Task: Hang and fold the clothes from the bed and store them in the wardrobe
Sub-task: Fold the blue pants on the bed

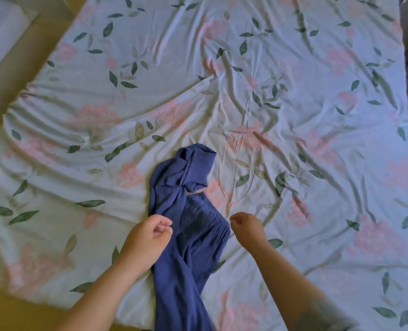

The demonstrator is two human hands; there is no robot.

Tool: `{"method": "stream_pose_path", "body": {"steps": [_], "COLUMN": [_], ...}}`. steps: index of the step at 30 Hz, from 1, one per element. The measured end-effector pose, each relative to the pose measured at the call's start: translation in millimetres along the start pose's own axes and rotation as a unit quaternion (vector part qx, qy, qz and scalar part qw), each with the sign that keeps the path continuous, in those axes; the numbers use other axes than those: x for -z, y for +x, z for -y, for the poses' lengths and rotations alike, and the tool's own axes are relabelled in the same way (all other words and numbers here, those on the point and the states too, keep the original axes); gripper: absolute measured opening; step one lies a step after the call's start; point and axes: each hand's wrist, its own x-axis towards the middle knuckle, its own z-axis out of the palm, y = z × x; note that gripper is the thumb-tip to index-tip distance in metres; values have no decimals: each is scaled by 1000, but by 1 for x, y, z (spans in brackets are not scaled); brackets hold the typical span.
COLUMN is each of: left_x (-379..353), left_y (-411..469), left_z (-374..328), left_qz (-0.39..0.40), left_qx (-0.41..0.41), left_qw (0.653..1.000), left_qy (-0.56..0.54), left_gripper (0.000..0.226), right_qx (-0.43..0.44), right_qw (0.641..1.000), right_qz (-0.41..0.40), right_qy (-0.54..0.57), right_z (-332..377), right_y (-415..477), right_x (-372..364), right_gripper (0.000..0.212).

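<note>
A dark blue garment [188, 237] lies crumpled on the flowered bedsheet [293, 120]. It runs from the bed's middle down to the near edge, and a gathered waistband shows near its centre. My left hand [150, 235] hovers at the garment's left edge with fingers curled and fingertips right against the cloth. My right hand [246, 226] is at the right end of the waistband, its fingers also curled. No blue cloth shows inside either hand, and I cannot tell whether the fingertips pinch the edges.
The wrinkled white sheet with pink flowers and green leaves covers nearly the whole bed. A pale pillow [0, 34] lies at the top left corner. Brown floor [5, 314] shows along the left and near edges.
</note>
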Motion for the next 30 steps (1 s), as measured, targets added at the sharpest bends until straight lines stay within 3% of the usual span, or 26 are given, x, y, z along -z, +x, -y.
{"method": "stream_pose_path", "body": {"steps": [9,15,20,27,30], "left_x": [-30,-38,-35,-16,-2], "left_y": [23,25,15,-17,-34], "left_z": [17,14,-2,-49,-73], "left_qz": [12,23,24,25,31], "left_qx": [19,28,20,-19,-42], "left_qw": [1000,999,999,999,999], "left_qy": [2,12,9,7,4], "left_gripper": [15,13,14,15,13], "right_qx": [-36,-30,1,84,127], "right_qw": [999,998,991,990,985], "right_qz": [8,31,14,-69,-92], "right_qy": [27,55,134,84,78], "right_z": [-29,-35,-28,-11,-2], "right_y": [41,37,4,-64,-95], "right_x": [-44,-54,-26,49,85], "right_gripper": [36,17,3,2,11]}}
